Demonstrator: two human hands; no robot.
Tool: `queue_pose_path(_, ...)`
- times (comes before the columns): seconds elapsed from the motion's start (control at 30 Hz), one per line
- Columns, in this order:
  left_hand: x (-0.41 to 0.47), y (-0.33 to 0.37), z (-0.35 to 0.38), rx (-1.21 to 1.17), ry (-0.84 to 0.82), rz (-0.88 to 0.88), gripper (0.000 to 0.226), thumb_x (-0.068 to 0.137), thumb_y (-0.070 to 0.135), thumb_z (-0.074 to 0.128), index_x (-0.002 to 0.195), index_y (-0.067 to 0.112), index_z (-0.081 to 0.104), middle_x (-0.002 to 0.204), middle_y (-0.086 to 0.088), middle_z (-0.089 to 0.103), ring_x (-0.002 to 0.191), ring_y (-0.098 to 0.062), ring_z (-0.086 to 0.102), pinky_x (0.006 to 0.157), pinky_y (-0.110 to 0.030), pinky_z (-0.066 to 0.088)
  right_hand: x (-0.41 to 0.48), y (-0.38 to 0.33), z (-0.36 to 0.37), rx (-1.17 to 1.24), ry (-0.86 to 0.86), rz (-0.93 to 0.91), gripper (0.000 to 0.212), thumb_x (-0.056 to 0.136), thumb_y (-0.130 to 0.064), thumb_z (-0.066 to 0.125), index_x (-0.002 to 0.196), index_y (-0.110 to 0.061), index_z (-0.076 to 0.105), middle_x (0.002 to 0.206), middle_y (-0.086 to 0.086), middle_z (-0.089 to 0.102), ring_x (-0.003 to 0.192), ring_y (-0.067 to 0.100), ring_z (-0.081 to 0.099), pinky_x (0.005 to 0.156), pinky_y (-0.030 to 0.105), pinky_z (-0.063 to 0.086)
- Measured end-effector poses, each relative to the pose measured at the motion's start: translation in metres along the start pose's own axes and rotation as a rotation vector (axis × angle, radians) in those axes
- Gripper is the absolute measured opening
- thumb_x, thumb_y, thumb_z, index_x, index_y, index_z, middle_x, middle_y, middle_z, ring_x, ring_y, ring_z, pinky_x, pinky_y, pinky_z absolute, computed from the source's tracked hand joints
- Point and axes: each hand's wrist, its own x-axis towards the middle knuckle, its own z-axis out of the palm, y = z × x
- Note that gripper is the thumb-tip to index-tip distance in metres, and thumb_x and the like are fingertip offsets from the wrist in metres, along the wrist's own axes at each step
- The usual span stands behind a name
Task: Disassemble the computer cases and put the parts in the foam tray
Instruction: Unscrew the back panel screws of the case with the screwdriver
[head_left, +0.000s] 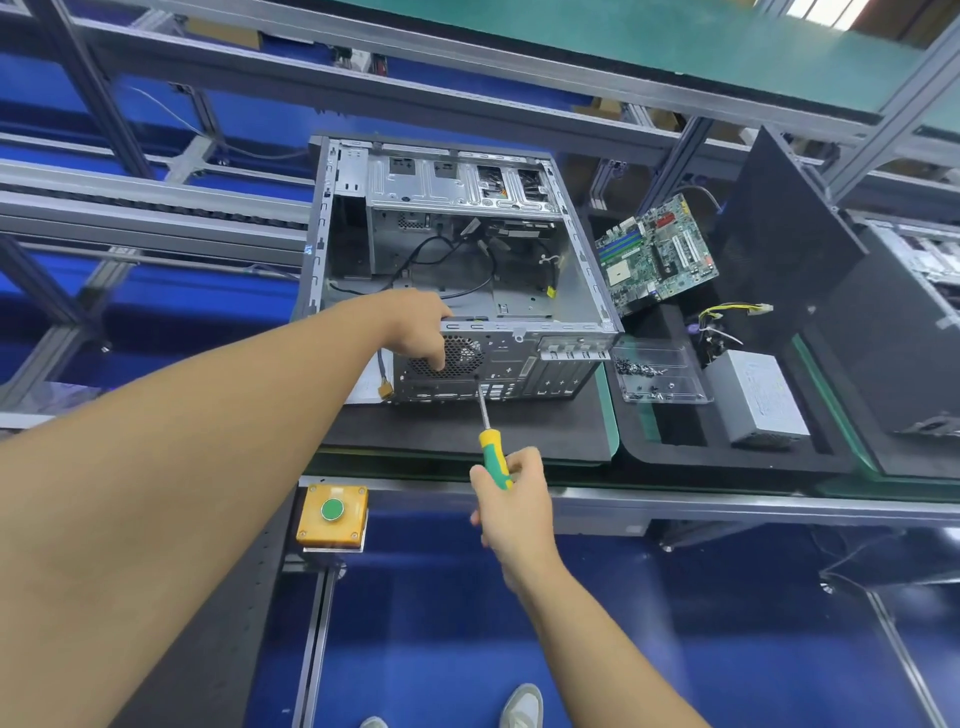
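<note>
An open grey metal computer case (467, 270) lies on its side on a black foam mat (405, 431) on the workbench, its open side up and its rear panel towards the person. Loose black cables lie inside it.

The left hand (421, 327) grips the upper edge of the rear panel just above the round fan grille (460, 356). Its fingers curl over the edge into the case, where they are hidden.

The right hand (511, 499) is wrapped around the lower end of a green-and-yellow-handled screwdriver (488, 441), well in front of the case. The metal shaft points up and away from the hand, and the tip touches the rear panel just below the right side of the fan grille.

To the right of the case sits a black foam tray (737, 460). In it are a green motherboard (654, 254), a grey power supply box (758, 395) with coloured wires, and a clear plastic dish (660, 371) holding small screws. A dark flat side panel (779, 249) leans upright along the tray's far side. A yellow box with a green push button (332, 512) is fixed to the bench's front edge below the left arm.
</note>
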Motion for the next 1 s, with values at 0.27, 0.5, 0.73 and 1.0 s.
queue_pose_path(0.27,0.001,-0.002,0.0,0.009,-0.004,-0.006,0.08,0.083,0.041,0.073,0.149,0.01,0.039,0.14,-0.009,0.054,0.11,-0.027,0.053,0.081,-0.032,0.039,0.01,-0.009,-0.018,0.433,-0.338,0.416,0.044,0.107,-0.035,0.039,0.106,0.0,0.065,0.08,0.009,0.067,0.057,0.016,0.051,0.048,0.027,0.04)
queue_pose_path(0.5,0.0,-0.001,0.0,0.01,0.002,-0.018,0.078,0.082,0.041,0.073,0.146,0.01,0.042,0.139,-0.009,0.054,0.111,-0.028,0.053,0.079,-0.032,0.038,0.006,-0.008,-0.006,0.243,-0.108,0.238,0.026,0.096,-0.026,0.066,0.091,-0.015,0.043,0.093,0.006,0.051,0.064,0.015,0.057,0.047,0.025,0.048)
queue_pose_path(0.73,-0.001,0.001,0.0,-0.02,0.001,-0.023,0.08,0.083,0.039,0.073,0.149,0.01,0.039,0.131,-0.009,0.057,0.113,-0.03,0.054,0.079,-0.032,0.039,0.011,-0.015,-0.021,0.481,-0.374,0.435,0.047,0.106,-0.037,0.038,0.105,0.004,0.061,0.086,0.015,0.066,0.058,0.018,0.05,0.046,0.027,0.036)
queue_pose_path(1.0,-0.003,0.001,-0.001,-0.042,-0.008,-0.028,0.082,0.082,0.038,0.074,0.151,0.012,0.037,0.106,-0.005,0.058,0.095,-0.024,0.05,0.076,-0.031,0.039,0.007,-0.009,-0.01,-0.044,-0.099,0.061,0.022,0.098,-0.03,0.056,0.089,-0.017,0.041,0.086,0.002,0.052,0.06,0.014,0.06,0.045,0.023,0.049)
